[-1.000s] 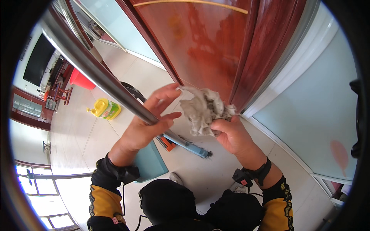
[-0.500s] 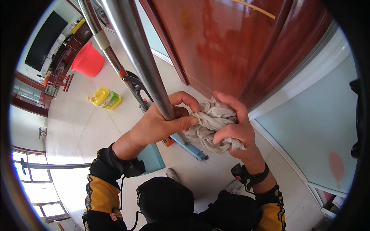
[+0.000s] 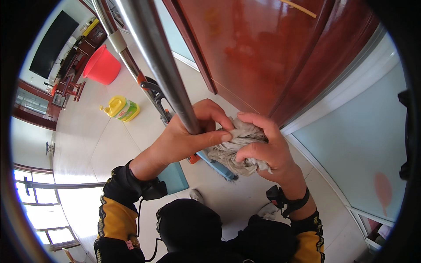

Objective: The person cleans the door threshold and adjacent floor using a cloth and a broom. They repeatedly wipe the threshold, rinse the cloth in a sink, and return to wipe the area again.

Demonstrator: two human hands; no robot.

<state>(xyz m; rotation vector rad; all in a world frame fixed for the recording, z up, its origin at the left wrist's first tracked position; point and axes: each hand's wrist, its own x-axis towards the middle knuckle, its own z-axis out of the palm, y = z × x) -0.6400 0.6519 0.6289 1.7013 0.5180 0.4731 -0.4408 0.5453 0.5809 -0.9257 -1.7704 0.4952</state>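
Both hands meet at the polished round metal pole [image 3: 164, 70], which runs from the upper edge of the view down to the hands and serves as the reference for all positions below. Left hand [image 3: 186, 138] is closed around the pole, fingers wrapped over its front and thumb stretched toward the cloth; this grip appears to steady the shaft while the cloth is worked against it. Right hand [image 3: 267, 149] is closed on the crumpled grey-beige rag [image 3: 232, 147], which is bunched in the palm just right of the pole and touching the left thumb; held wadded like this, it offers a thick pad. The rag looks soft, worn and deeply creased; the pole is smooth, hard and reflective. Largest item beside the pole is the glossy reddish-brown wooden door [image 3: 272, 48], immediately to its right, with a flat lacquered face. Pale tiled floor [image 3: 114, 140] lies beneath and to the left of the pole. Below the hands, at the pole's foot, sits a blue flat mop head [image 3: 219, 165] with orange fittings. Well left of the pole stands a red plastic bucket [image 3: 101, 65], round and tapered. Nearer, also left, lies a yellow plastic jug with green label [image 3: 120, 108], on its side. A black strap [image 3: 289, 202] circles the right wrist.
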